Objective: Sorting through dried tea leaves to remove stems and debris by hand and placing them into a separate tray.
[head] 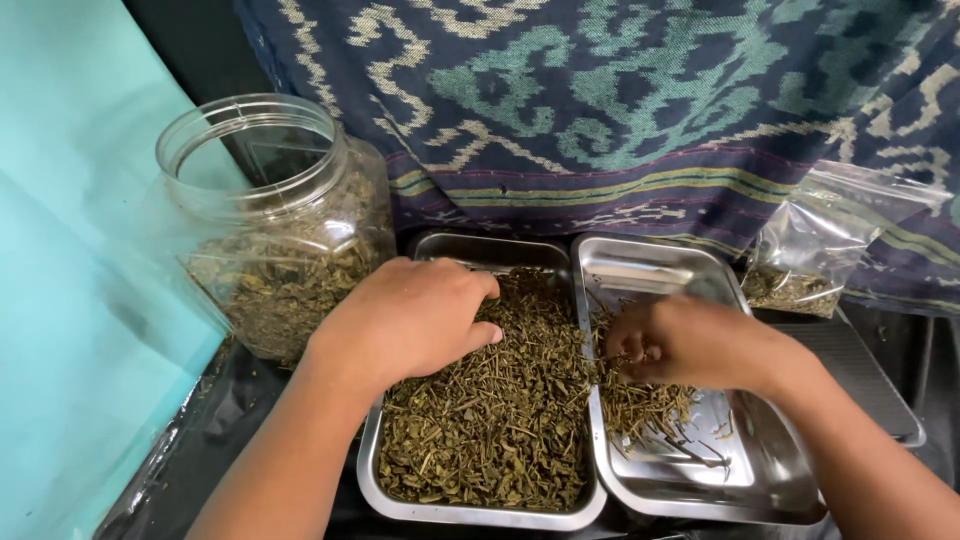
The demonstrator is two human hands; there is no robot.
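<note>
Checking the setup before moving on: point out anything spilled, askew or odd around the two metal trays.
Nothing is badly off. A few dried bits lie loose on the dark sheet beside the open jar, below its base. The left tray is full under the left hand; the right tray, under the right hand, holds mostly stems.

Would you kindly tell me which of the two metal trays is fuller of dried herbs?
The left tray, under the left hand, is heaped nearly across; the right tray shows mostly bare metal.
</note>
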